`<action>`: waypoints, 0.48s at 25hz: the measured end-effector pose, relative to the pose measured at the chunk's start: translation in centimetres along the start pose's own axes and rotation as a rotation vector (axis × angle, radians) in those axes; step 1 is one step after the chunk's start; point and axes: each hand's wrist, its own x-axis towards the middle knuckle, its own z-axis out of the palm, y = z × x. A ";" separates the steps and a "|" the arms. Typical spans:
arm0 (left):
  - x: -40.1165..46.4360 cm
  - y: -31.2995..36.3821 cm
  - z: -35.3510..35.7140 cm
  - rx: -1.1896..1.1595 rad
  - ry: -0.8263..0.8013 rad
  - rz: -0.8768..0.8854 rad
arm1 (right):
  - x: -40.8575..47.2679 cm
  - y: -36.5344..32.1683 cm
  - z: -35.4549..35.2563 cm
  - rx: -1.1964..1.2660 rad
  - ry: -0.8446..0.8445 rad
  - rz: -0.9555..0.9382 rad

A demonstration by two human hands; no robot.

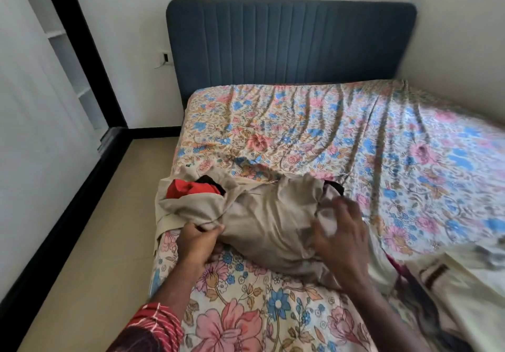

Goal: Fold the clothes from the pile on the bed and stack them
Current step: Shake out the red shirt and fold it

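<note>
Gripping beige garment [262,215] at bed [314,122] edge — left hand [198,241] clutching, right hand [341,234] pinching, blurred

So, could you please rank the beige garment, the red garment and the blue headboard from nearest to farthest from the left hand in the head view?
1. Beige garment: gripped by the left hand.
2. Red garment: just beyond, in the pile.
3. Blue headboard: far end of the bed.

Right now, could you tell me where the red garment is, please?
In the head view, the red garment lies at the pile's far left, tucked into the beige cloth, beyond the left hand.
</note>
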 end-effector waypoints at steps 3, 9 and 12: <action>-1.5 0.5 0.1 0.261 0.084 0.098 | 6.4 -1.5 1.7 -0.114 -0.229 0.258; -6.2 2.3 0.7 0.173 -0.324 0.135 | 7.9 -4.8 0.7 -0.041 -0.118 0.080; -8.2 2.4 0.3 -0.230 -0.658 -0.125 | -3.0 -5.2 -3.2 0.110 -0.103 -0.203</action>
